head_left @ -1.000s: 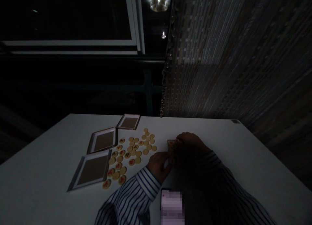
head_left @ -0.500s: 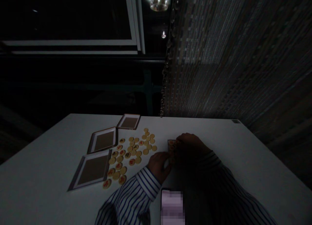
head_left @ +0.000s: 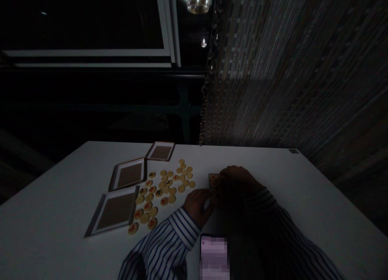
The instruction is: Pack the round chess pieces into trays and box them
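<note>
A small shallow tray (head_left: pixel 211 178) lies on the white table, with several round Chinese chess pieces (head_left: pixel 214 184) inside it. My left hand (head_left: pixel 197 205) grips the tray's left side, thumb and fingers curved in around the edge. Over the tray's right part, my right hand (head_left: pixel 239 178) reaches in from above with bent fingers. Deep shadow hides its fingertips, so what they hold cannot be made out. To the left, many loose Chinese chess pieces (head_left: pixel 165 189) are spread flat, some with red or black characters up, others plain.
Three shallow trays stand left of the loose pieces: a near one (head_left: pixel 115 210), a middle one (head_left: pixel 130 175) and a far one (head_left: pixel 160 151). A lit phone (head_left: pixel 214 257) lies at the near edge of the white table (head_left: pixel 60 215). Behind hangs a string curtain (head_left: pixel 260 70).
Both hands keep almost the same place. The fingers of my right hand have shifted slightly over the tray, and more of the phone's lit screen shows. The loose pieces stay put.
</note>
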The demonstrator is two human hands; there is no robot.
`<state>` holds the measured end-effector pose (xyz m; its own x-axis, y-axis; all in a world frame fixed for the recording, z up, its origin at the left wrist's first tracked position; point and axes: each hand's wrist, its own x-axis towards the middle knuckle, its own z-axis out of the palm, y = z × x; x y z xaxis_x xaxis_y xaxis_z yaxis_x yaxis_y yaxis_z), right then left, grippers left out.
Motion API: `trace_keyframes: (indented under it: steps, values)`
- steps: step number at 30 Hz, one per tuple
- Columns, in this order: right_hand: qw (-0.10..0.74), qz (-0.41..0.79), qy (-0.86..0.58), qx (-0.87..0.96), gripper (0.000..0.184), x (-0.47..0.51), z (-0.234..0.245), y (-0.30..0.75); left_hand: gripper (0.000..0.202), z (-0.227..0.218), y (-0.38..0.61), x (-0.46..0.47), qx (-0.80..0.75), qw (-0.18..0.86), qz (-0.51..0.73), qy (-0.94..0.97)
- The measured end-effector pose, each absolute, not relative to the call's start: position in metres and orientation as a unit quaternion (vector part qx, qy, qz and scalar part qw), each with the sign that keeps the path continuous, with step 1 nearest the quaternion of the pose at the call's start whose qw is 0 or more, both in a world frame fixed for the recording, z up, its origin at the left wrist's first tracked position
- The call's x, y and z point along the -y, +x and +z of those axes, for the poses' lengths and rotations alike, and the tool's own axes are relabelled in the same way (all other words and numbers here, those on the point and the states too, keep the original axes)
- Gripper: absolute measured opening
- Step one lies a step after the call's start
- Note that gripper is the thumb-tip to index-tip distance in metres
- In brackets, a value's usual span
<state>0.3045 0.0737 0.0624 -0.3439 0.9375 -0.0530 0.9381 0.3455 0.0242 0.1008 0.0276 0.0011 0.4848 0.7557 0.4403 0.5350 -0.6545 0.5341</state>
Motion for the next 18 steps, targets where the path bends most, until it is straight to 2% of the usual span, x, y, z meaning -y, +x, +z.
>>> trace_keyframes:
  steps: [18]
  values:
    - [0.035, -0.021, 0.578, -0.815, 0.028, -0.0744, 0.0625, 0.2994, 0.029, -0.0005, 0.1022, -0.0278, -0.376, 0.147, 0.354, 0.844]
